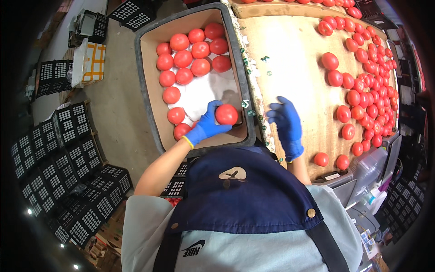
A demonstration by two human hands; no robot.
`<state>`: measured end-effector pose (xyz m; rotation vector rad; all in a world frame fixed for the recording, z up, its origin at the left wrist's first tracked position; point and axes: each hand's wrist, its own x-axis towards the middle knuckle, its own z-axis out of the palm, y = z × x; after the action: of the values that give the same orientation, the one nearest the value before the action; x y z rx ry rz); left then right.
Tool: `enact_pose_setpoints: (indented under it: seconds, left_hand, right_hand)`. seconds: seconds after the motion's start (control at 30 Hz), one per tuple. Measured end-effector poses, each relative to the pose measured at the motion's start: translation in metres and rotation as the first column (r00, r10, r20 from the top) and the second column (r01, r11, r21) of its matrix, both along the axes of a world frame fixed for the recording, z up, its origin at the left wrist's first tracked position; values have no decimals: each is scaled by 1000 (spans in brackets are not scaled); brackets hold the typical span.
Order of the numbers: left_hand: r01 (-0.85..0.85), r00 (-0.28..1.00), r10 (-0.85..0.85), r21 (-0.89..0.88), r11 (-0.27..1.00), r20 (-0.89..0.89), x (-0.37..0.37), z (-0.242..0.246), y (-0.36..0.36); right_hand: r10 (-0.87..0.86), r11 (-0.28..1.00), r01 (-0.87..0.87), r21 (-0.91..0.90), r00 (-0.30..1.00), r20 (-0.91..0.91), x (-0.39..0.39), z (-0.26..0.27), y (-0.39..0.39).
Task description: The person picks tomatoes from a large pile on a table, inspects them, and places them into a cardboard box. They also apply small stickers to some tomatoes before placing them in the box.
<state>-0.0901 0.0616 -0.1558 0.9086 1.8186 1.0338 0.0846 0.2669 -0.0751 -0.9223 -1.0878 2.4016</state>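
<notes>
My left hand (208, 127), in a blue glove with a yellow cuff edge, holds a red tomato (226, 114) over the near right part of a lined crate (146, 85). Several tomatoes (183, 58) lie in rows on white lining (200, 90) at the crate's far end and down its left side; some near my wrist are partly hidden. My right hand (287, 125), also in a blue glove, is held over the near left part of a wooden sorting table (282, 37), fingers apart, with nothing in it. Many loose tomatoes (360, 85) lie towards the table's right side.
Small green stickers (265, 59) dot the table and its worn left edge. Black plastic crates (68, 146) are stacked at the left, near a white box with yellow tape (93, 63). Clear plastic containers (368, 161) and a grey metal device (343, 185) stand at the near right.
</notes>
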Motion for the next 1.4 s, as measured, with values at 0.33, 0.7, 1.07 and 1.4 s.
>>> enact_pose_setpoints:
  seconds: [0.33, 0.7, 1.07, 1.4]
  left_hand:
    - [-363, 587, 499, -343, 866, 637, 16, 70, -7]
    - [-546, 757, 404, -157, 823, -514, -51, 29, -54]
    - [-500, 746, 533, -193, 844, 399, -114, -8, -58]
    - [-379, 901, 415, -236, 895, 126, -76, 27, -83]
  right_hand:
    - [509, 729, -497, 471, 853, 114, -58, 21, -59]
    - [-205, 887, 234, -397, 972, 115, -14, -35, -5]
    - [-16, 996, 15, -85, 1000, -15, -23, -10, -1]
    - [630, 719, -597, 357, 776, 29, -114, -19, -90]
